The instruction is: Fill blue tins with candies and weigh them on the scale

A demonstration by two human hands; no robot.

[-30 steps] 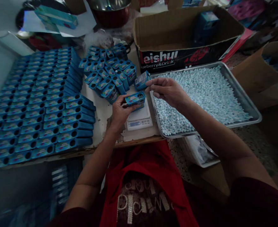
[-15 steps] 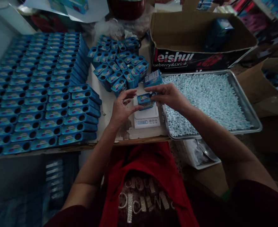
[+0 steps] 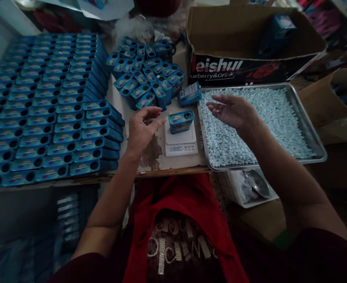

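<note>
On the white digital scale (image 3: 181, 149) stands a small blue box (image 3: 181, 122) with a round hole in its top; the lit display shows digits. Just left of it is my left hand (image 3: 144, 127), fingers apart and holding nothing. My right hand (image 3: 232, 110) hovers over the metal tray (image 3: 321, 151), palm partly turned up, fingers spread, nothing in them. Small pale blue-white pellets (image 3: 259, 125) fill that tray. Behind the scale another blue box (image 3: 189, 94) lies tipped, touching neither hand.
Rows of blue boxes (image 3: 52, 110) cover the table's left side. A looser cluster of them (image 3: 150, 78) stands at centre back. Behind the tray is an open cardboard carton (image 3: 215, 70) with a blue box inside. A paper bag (image 3: 323, 102) stands at right, a white container (image 3: 244, 192) below the tray.
Both hands have let go of the blue box, which now rests on the scale. My right hand has moved right over the pellets; my left has drawn back slightly left.
</note>
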